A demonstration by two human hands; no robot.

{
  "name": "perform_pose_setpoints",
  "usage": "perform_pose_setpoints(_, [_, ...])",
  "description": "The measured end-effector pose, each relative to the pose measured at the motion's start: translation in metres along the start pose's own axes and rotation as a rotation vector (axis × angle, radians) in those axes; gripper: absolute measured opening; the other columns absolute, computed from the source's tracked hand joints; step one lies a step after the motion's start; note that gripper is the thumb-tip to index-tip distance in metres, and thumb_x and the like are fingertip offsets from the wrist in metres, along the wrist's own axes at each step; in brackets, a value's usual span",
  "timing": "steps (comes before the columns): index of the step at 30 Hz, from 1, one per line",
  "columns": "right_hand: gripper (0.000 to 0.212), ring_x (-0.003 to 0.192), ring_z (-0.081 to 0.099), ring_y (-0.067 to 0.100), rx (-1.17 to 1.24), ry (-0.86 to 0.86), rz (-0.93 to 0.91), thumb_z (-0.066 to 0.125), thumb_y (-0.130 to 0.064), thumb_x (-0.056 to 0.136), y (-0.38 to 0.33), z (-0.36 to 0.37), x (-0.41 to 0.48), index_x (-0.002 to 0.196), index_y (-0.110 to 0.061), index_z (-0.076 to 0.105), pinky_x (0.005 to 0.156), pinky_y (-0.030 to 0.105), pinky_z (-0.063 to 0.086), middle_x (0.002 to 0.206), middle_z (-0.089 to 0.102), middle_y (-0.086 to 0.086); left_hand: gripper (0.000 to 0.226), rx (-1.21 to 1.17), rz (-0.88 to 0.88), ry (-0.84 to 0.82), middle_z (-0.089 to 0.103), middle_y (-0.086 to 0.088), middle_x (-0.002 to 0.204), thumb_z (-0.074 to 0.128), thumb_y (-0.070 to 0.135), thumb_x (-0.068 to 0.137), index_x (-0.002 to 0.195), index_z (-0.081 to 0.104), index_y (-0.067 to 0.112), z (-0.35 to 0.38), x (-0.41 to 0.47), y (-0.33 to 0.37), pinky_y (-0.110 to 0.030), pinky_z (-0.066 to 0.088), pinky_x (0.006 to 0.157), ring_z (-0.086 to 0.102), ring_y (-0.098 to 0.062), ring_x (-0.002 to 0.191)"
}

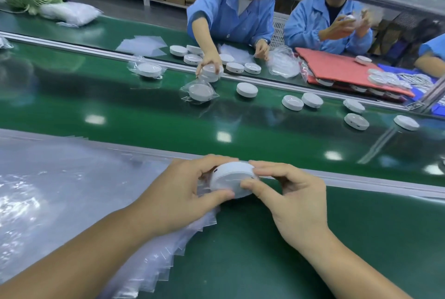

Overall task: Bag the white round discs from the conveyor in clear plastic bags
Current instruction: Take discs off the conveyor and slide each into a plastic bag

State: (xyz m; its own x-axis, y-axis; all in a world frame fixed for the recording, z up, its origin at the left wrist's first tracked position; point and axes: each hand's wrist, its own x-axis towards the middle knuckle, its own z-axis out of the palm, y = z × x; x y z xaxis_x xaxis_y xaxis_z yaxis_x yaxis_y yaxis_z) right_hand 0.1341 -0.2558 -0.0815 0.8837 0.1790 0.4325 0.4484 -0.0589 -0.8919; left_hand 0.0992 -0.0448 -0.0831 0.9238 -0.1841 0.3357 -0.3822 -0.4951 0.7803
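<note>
Two grips: left grip (183, 192) and right grip (293, 197) each pinched one white disc (231, 178) over the near tabletop (265, 250) | belt (144, 110): six bare discs (247, 89), two bagged discs (201, 91) | one fanned stack of clear bags (72, 190) under left grip

A disc (231, 179) sits between left hand (178, 192) and right hand (293, 200), at the right edge of the bag stack (72, 190); behind, the conveyor (144, 110) carries loose discs (292, 102).

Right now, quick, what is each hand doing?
Left hand: closed, holding the white disc by its left side.
Right hand: closed, pinching the same disc's right edge.
</note>
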Motion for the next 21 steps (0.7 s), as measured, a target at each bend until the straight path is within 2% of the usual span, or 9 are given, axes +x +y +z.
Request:
perform_pose_setpoints(4, [0.021, 0.103, 0.075, 0.019, 0.15, 0.03, 0.129, 0.098, -0.024, 0.064, -0.005, 0.005, 0.003, 0.079, -0.029, 0.083, 0.094, 0.028, 0.057, 0.097, 0.081, 0.001, 0.047, -0.056, -0.006, 0.005, 0.062, 0.027, 0.124, 0.065, 0.047, 0.092, 0.136, 0.047, 0.05, 0.004, -0.003, 0.003, -0.026, 0.051, 0.091, 0.062, -0.005, 0.114])
perform_pose_setpoints(6, [0.018, 0.098, 0.077, 0.022, 0.236, 0.043, 0.178, 0.092, -0.021, 0.062, -0.008, 0.007, 0.002, 0.077, -0.024, 0.083, 0.087, 0.026, 0.058, 0.095, 0.081, 0.006, 0.046, -0.019, -0.007, -0.043, 0.062, 0.026, 0.121, 0.056, 0.054, 0.094, 0.137, 0.04, 0.055, 0.007, -0.004, 0.007, -0.03, 0.054, 0.085, 0.064, -0.007, 0.105])
perform_pose_setpoints(7, [0.018, 0.094, 0.077, 0.022, 0.271, 0.054, 0.203, 0.089, -0.021, 0.06, -0.009, 0.008, 0.001, 0.077, -0.021, 0.083, 0.083, 0.024, 0.058, 0.093, 0.081, 0.007, 0.045, 0.0, -0.009, -0.059, 0.063, 0.027, 0.117, 0.052, 0.056, 0.095, 0.137, 0.037, 0.057, 0.008, -0.004, 0.008, -0.028, 0.055, 0.081, 0.066, -0.007, 0.097])
perform_pose_setpoints(9, [0.019, 0.089, 0.078, 0.02, 0.304, 0.07, 0.237, 0.088, -0.021, 0.058, -0.01, 0.01, -0.001, 0.077, -0.018, 0.083, 0.078, 0.02, 0.058, 0.092, 0.08, 0.009, 0.044, 0.01, -0.012, -0.067, 0.063, 0.033, 0.109, 0.049, 0.056, 0.097, 0.138, 0.034, 0.059, 0.011, -0.005, 0.01, -0.013, 0.048, 0.071, 0.065, -0.002, 0.083])
perform_pose_setpoints(11, [0.018, 0.088, 0.078, 0.019, 0.315, 0.08, 0.234, 0.088, -0.02, 0.058, -0.011, 0.012, -0.002, 0.076, -0.017, 0.083, 0.077, 0.02, 0.058, 0.091, 0.08, 0.009, 0.055, -0.057, -0.042, -0.104, 0.06, 0.035, 0.116, 0.059, 0.056, 0.093, 0.14, 0.03, 0.06, 0.012, -0.006, 0.011, -0.011, 0.048, 0.076, 0.065, 0.002, 0.091])
perform_pose_setpoints(14, [0.015, 0.091, 0.078, 0.022, 0.301, 0.114, 0.167, 0.088, -0.018, 0.062, -0.013, 0.011, -0.001, 0.075, -0.018, 0.081, 0.079, 0.022, 0.058, 0.093, 0.08, 0.008, 0.086, -0.113, -0.042, -0.179, 0.05, 0.029, 0.137, 0.079, 0.045, 0.082, 0.144, 0.022, 0.058, 0.015, -0.005, 0.014, -0.027, 0.053, 0.096, 0.057, -0.001, 0.121])
perform_pose_setpoints(17, [0.015, 0.094, 0.077, 0.021, 0.29, 0.138, 0.105, 0.09, -0.018, 0.065, -0.015, 0.01, -0.002, 0.075, -0.022, 0.08, 0.079, 0.021, 0.058, 0.095, 0.081, 0.006, 0.082, -0.095, -0.015, -0.108, 0.054, 0.025, 0.133, 0.077, 0.032, 0.086, 0.144, 0.025, 0.056, 0.017, -0.004, 0.017, -0.035, 0.055, 0.094, 0.061, -0.009, 0.115])
perform_pose_setpoints(19, [0.016, 0.094, 0.077, 0.019, 0.295, 0.161, 0.089, 0.091, -0.02, 0.063, -0.018, 0.011, -0.002, 0.074, -0.024, 0.081, 0.079, 0.02, 0.057, 0.094, 0.081, 0.005, 0.076, -0.099, -0.03, -0.069, 0.059, 0.023, 0.126, 0.076, 0.035, 0.086, 0.142, 0.03, 0.056, 0.015, -0.003, 0.016, -0.037, 0.057, 0.091, 0.065, -0.013, 0.107])
perform_pose_setpoints(21, [0.015, 0.092, 0.077, 0.017, 0.325, 0.181, 0.081, 0.09, -0.021, 0.062, -0.02, 0.011, -0.002, 0.074, -0.025, 0.081, 0.077, 0.019, 0.057, 0.094, 0.081, 0.004, 0.069, -0.144, -0.054, -0.051, 0.06, 0.022, 0.124, 0.077, 0.037, 0.085, 0.138, 0.036, 0.055, 0.014, -0.002, 0.017, -0.034, 0.056, 0.092, 0.064, -0.011, 0.107])
